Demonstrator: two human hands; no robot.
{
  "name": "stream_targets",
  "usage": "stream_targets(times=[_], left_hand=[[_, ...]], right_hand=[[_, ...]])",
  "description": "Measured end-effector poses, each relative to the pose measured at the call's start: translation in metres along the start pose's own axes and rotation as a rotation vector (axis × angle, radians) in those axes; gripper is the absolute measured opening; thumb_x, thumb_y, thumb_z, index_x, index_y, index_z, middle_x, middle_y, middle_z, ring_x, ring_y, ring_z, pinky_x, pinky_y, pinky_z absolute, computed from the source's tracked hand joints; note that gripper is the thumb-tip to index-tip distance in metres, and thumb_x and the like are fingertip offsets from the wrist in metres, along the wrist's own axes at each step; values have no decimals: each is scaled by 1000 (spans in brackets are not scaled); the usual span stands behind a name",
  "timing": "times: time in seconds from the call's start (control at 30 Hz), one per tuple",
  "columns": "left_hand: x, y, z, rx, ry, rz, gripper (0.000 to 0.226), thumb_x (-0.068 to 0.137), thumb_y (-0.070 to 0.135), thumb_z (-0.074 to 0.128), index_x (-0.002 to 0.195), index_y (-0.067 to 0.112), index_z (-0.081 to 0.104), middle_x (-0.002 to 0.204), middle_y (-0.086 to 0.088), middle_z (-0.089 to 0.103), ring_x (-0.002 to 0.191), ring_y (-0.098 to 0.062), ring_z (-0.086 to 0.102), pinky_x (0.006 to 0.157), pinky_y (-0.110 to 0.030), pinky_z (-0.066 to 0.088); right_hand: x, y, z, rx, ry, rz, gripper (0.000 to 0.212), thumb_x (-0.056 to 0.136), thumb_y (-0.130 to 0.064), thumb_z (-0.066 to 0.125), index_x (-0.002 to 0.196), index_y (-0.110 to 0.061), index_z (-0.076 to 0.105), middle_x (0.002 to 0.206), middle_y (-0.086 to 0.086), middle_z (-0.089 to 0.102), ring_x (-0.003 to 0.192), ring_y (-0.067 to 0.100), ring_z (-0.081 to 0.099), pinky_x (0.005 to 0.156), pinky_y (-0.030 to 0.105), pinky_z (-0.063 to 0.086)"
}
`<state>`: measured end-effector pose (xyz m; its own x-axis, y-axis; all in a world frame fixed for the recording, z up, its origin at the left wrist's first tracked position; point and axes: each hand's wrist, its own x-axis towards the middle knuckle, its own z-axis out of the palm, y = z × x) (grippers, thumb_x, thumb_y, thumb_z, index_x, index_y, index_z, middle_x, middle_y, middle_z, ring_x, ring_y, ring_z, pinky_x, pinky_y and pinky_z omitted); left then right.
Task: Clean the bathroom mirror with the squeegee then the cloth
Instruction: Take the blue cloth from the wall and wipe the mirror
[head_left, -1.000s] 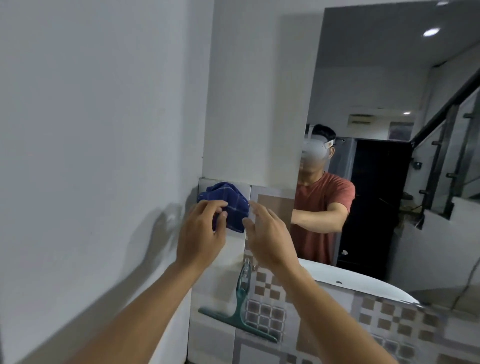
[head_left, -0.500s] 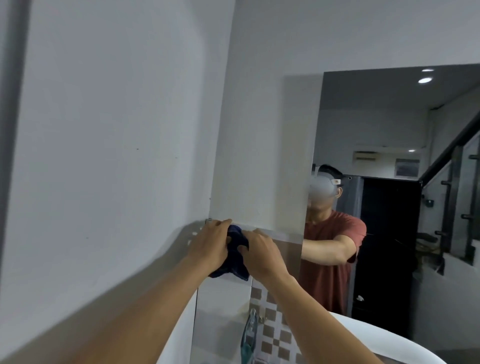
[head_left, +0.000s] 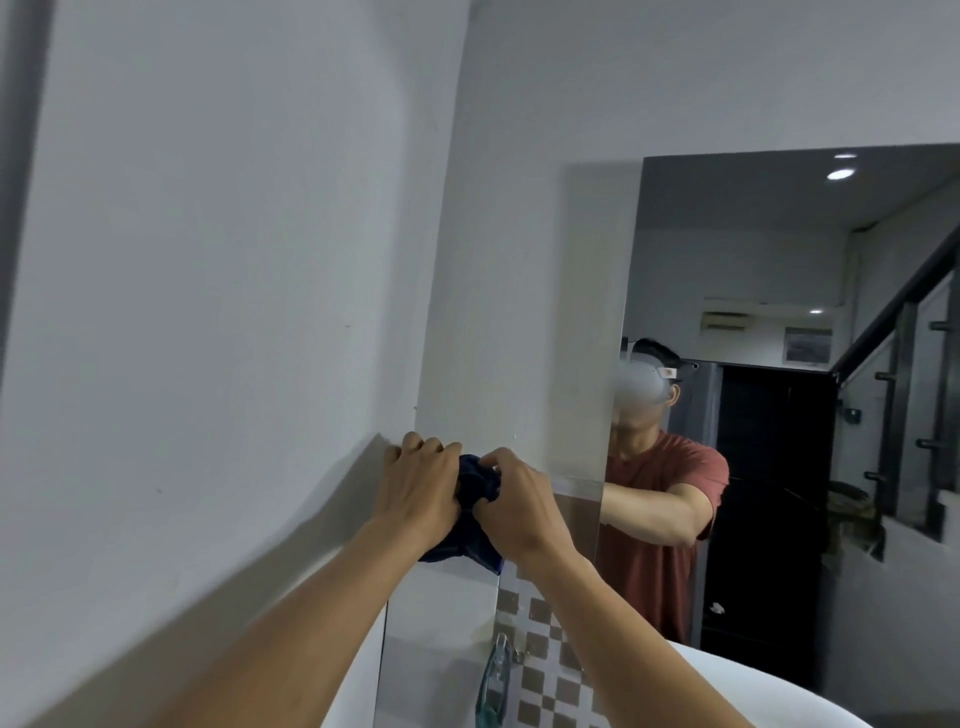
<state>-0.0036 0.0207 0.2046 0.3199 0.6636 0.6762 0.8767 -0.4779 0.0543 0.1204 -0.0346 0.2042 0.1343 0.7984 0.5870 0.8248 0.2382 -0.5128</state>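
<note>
A dark blue cloth (head_left: 470, 535) is bunched between both hands, in front of the tiled wall left of the mirror. My left hand (head_left: 418, 491) grips its left side and my right hand (head_left: 514, 499) pinches its top right. The cloth's lower part hangs down between my wrists. The mirror (head_left: 779, 415) fills the right side and shows a person in a red shirt. Only the top of the teal squeegee handle (head_left: 493, 680) shows, hanging on the tiles at the bottom edge.
A white wall (head_left: 208, 312) runs close along the left. The white basin rim (head_left: 753, 691) curves across the lower right. A checkered tile band (head_left: 540, 649) lies below my hands. Stairs and a dark doorway appear in the reflection.
The view has tilted up, so the squeegee has slid toward the bottom edge. Both hands have closed together on the cloth, crumpling it from an open spread into a tight bunch.
</note>
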Motion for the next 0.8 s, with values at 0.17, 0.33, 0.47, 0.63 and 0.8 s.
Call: stream_targets(times=[0.17, 0.33, 0.47, 0.63, 0.8], left_hand=[[-2, 5, -23, -100, -5, 100, 33, 89, 16, 50, 120, 20, 60, 114, -2, 58, 112, -25, 46, 93, -37, 40], [-4, 19, -40, -386, -106, 206, 30, 90, 15, 49, 117, 26, 57, 117, 5, 53, 110, -18, 49, 94, -40, 47], [-8, 45, -52, -635, -231, 239, 18, 95, 17, 52, 110, 28, 50, 102, 4, 65, 90, -16, 64, 78, -38, 58], [-4, 81, -69, -795, -300, 253, 32, 90, 22, 70, 115, 26, 51, 103, 4, 65, 92, -15, 65, 75, -27, 54], [7, 116, -91, -1007, -351, 337, 19, 87, 23, 75, 105, 20, 71, 101, 11, 67, 94, -13, 66, 80, -21, 53]], right_hand=[[-3, -5, -32, 108, -40, 34, 71, 83, -5, 66, 148, -16, 41, 110, 2, 67, 95, 19, 64, 73, 24, 56], [-17, 0, -79, 117, -104, 82, 43, 75, -5, 79, 116, -11, 70, 94, 6, 74, 84, 23, 71, 76, 34, 63], [-42, 12, -114, 287, -154, 144, 42, 80, -11, 84, 116, -13, 62, 100, 7, 74, 87, 21, 75, 79, 34, 63], [-67, 27, -157, 488, -9, 215, 21, 86, -15, 78, 106, -15, 73, 95, 1, 74, 81, 16, 75, 77, 33, 63], [-81, 34, -195, 425, 181, 227, 41, 75, -43, 84, 108, -24, 70, 102, 7, 77, 91, 27, 76, 84, 49, 62]])
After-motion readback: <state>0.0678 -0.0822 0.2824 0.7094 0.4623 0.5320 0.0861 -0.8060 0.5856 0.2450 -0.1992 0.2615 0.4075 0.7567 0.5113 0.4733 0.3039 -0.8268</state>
